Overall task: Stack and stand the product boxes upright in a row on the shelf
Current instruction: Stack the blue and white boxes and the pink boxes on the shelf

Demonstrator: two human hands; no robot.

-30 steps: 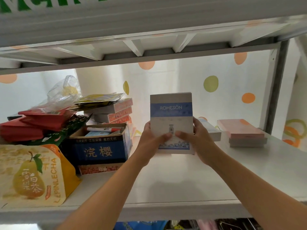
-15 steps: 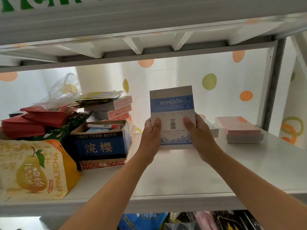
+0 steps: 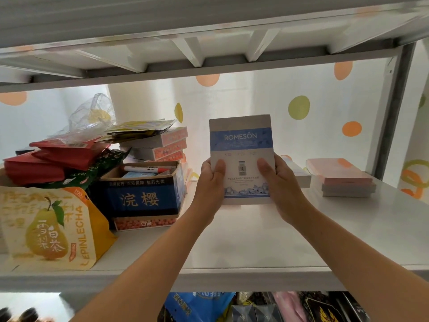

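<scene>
A grey and blue ROMESÔN box (image 3: 241, 145) stands upright at the middle of the white shelf (image 3: 243, 242), its printed face towards me. My left hand (image 3: 212, 184) grips its left edge and my right hand (image 3: 278, 184) grips its right edge, thumbs on the front. The box's bottom edge is at the shelf surface; I cannot tell if it touches. Behind my right hand a flat white box (image 3: 299, 175) lies partly hidden. Two flat pink and grey boxes (image 3: 343, 180) lie stacked at the right. More pink-sided boxes (image 3: 162, 145) lie stacked at the back left.
At the left stand a blue open carton (image 3: 141, 196) with a marker inside, a yellow pear-tea pouch (image 3: 48, 228), red packets (image 3: 51, 156) and a clear plastic bag (image 3: 92, 115). Another shelf board runs close overhead. A grey post (image 3: 392, 112) bounds the right side.
Both hands have carried the box slightly away from me and a little up, and my thumbs have slid higher on its front. The other boxes have not moved.
</scene>
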